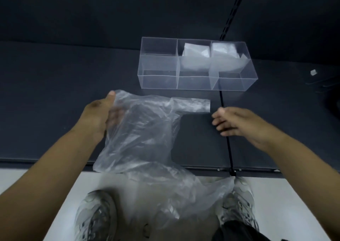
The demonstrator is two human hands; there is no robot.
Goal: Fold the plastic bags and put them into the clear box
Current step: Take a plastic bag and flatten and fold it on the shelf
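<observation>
**Bag half spread, left side held, handle strip free**

The plastic bag (143, 130) lies on the dark table (55, 93), its long axis running from just short of the clear box (158, 82) towards the person, with the near end draped over the table edge. The left hand (99, 115) pinches the bag's left edge, thumb on top and fingers showing through the film. A handle strip juts right from the far end. The right hand (237, 121), fingers loosely spread and holding nothing, is just beside its tip and nearer to it. The film is thin, translucent and creased, and judged to be limp
</observation>
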